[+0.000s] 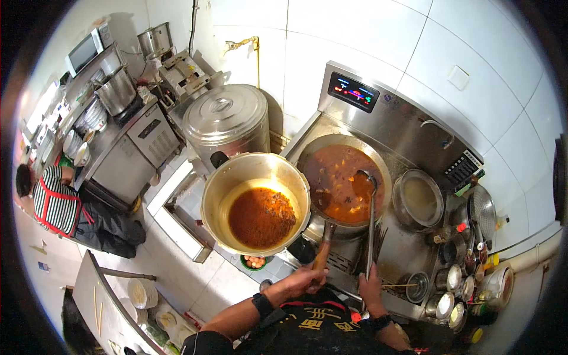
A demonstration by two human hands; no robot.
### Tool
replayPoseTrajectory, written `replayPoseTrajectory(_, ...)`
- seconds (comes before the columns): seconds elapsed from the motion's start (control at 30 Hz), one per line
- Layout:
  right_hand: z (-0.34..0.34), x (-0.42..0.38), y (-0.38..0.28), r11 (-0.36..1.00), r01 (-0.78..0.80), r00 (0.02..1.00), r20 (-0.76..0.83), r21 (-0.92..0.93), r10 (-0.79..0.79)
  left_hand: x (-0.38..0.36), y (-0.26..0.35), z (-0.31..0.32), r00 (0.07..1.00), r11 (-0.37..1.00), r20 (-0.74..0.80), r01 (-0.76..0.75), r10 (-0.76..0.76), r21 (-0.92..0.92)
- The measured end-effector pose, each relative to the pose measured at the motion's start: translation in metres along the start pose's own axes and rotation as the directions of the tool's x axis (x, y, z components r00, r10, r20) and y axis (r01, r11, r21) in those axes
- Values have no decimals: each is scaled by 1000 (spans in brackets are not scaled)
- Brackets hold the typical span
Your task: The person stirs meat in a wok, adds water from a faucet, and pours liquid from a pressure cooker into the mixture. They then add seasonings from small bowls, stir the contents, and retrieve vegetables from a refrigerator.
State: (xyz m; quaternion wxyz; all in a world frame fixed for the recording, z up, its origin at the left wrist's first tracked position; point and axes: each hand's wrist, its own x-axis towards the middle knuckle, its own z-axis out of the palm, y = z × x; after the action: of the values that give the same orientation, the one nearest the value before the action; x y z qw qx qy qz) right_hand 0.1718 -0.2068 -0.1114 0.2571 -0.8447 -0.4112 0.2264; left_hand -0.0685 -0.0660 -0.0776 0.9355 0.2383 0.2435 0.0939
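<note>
My left hand [305,279] is closed round the wooden handle of a wok [387,180] on the steel stove. Reddish-brown broth with chunks fills the wok. In my right hand [371,290] is the long metal shaft of a ladle [371,228], which slants up into the wok. The ladle's bowl lies in the broth near the wok's right side. Left of the wok stands a deep metal pot [216,186], with dark red oily sauce and bits of food in its bottom.
A large lidded steel pot [228,118] stands behind. Right of the wok sits a round metal pan [419,198] of cloudy liquid, then several seasoning containers [454,277]. A green basket of eggs [254,261] is low down. At far left a person in a striped top [56,201] bends.
</note>
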Motion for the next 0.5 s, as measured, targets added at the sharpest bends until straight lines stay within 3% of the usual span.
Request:
replayPoseTrajectory(0.07, 4, 4, 8, 995, 91, 995, -30, -52, -92, -1, 2, 2, 1000, 1000, 9, -10, 10, 7)
replayPoseTrajectory(0.17, 3, 1, 5, 995, 96, 992, -80, 23, -94, -2, 2, 2, 1000, 1000, -1, 1, -1, 1)
replayPoseTrajectory(0.5, 11, 5, 16, 995, 93, 989, -113, -45, -98, -1, 5, 2, 999, 1000, 41, -9, 8, 22)
